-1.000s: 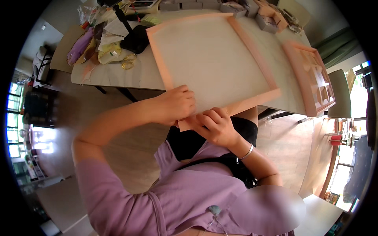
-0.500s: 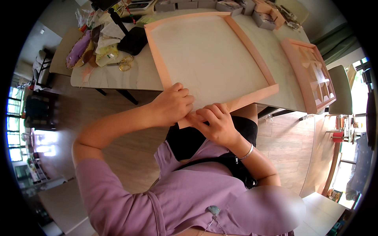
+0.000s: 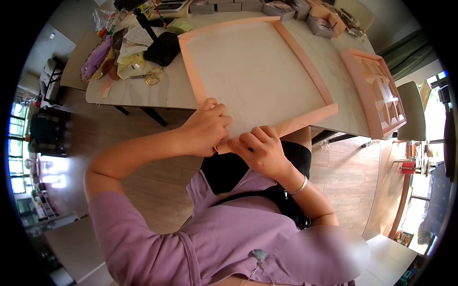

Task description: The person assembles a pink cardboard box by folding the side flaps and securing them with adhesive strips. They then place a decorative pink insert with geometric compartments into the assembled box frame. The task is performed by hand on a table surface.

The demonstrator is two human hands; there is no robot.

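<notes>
A large shallow cardboard box lid (image 3: 257,71), white inside with folded peach-pink sides, lies partly on the marble-patterned table and juts over its near edge toward me. At its near left corner, my left hand (image 3: 210,126) is closed on the side wall, fingers curled over the rim. Just right of it, my right hand (image 3: 260,150) pinches the near wall, thumb toward the corner and fingers bent over the edge. The corner itself is partly hidden between the hands.
Right of the lid stands a pink box (image 3: 358,90) with dividers. Gold-handled scissors (image 3: 153,76), a black stand (image 3: 163,50) and a purple scalloped tray (image 3: 98,59) are at the left. Several small grey boxes (image 3: 320,26) line the back. A chair (image 3: 412,109) stands at the right.
My left hand has shifted slightly left and down, widening the gap between the hands at the corner. The lid's far end has moved a little toward me. My right hand stays nearly in place.
</notes>
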